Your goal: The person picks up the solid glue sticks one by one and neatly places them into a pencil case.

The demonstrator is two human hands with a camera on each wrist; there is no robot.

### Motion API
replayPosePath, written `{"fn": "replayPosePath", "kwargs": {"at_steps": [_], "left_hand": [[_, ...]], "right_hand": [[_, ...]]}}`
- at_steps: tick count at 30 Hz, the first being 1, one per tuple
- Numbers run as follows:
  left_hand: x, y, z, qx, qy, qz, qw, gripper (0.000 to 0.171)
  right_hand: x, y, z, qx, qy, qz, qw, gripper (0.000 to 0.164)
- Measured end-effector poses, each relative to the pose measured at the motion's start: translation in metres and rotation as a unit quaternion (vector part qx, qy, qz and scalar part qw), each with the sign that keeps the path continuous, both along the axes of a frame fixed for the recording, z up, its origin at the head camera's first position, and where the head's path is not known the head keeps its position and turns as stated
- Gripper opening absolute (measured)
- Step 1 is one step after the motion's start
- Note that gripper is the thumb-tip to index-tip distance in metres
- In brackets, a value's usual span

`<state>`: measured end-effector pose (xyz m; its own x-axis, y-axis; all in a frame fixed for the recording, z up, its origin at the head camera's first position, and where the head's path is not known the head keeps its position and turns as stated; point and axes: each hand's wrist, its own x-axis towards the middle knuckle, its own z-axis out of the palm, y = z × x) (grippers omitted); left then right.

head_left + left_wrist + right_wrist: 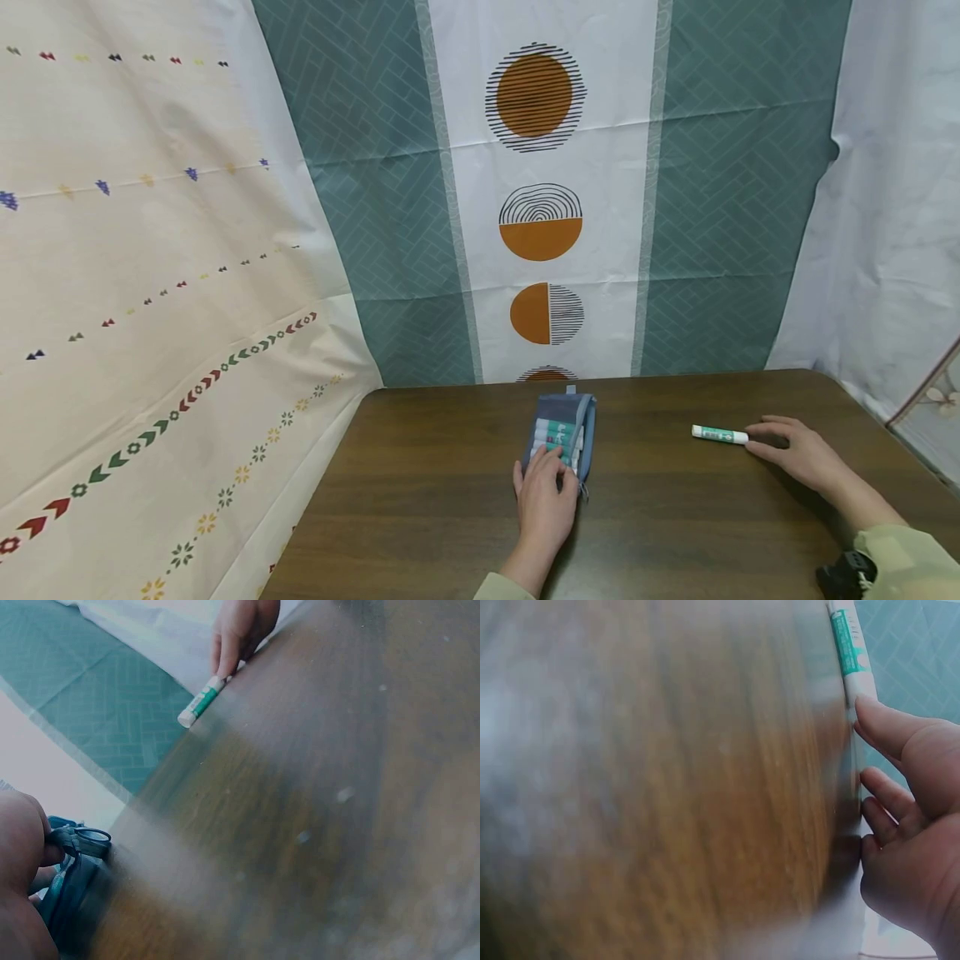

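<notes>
A blue-grey zip pouch (560, 407) with a clear front lies near the table's far edge, several white-and-green sticks (557, 432) showing inside. My left hand (549, 504) is over its near end, fingers on the front and thumb at the right side. In the left wrist view the zip end of the pouch (75, 877) sticks out past the fingers. Farther right, a white glue stick (718, 434) with a green label lies sideways. The thumb and forefinger of my right hand (798, 454) pinch its right end; in the right wrist view the other fingers curl loosely below.
The brown wooden table (420, 500) ends at a teal and white patterned cloth (397, 250) hanging behind it. A cream embroidered cloth (187, 333) hangs along the left, and white fabric (892, 208) on the right. A black device (847, 575) is strapped at my right wrist.
</notes>
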<state>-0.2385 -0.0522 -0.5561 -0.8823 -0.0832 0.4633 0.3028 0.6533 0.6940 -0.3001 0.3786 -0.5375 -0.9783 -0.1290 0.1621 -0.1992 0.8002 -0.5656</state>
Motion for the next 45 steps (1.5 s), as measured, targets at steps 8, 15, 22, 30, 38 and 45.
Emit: {"fn": "replayPosePath", "kwargs": {"at_steps": [8,15,22,30,38,45], "left_hand": [[0.0002,0.0004,0.0018,-0.004,-0.002,0.004,1.0000,0.026],[-0.0003,-0.0002,0.0002,0.000,-0.005,0.000,1.0000,0.027],[0.0007,-0.0004,-0.0004,-0.002,-0.001,0.000,1.0000,0.026],[0.0014,-0.0011,0.0012,-0.005,0.001,0.000,1.0000,0.026],[0.0025,-0.0018,0.0016,-0.004,0.006,0.000,1.0000,0.026],[0.0021,-0.0015,0.0013,-0.002,0.008,0.001,1.0000,0.027]], "right_hand": [[-0.0029,-0.0034,-0.0018,0.003,0.014,-0.014,1.000,0.054],[-0.0019,-0.0073,0.0004,0.007,0.019,-0.026,0.999,0.048],[-0.0014,-0.0098,0.0017,0.003,0.016,-0.029,0.999,0.046],[-0.0036,-0.0091,-0.0028,0.003,0.018,-0.032,0.999,0.046],[-0.0018,-0.0092,-0.0015,-0.012,0.015,-0.029,0.999,0.039],[0.0007,-0.0076,0.0036,-0.018,0.019,-0.035,0.999,0.041]]}}
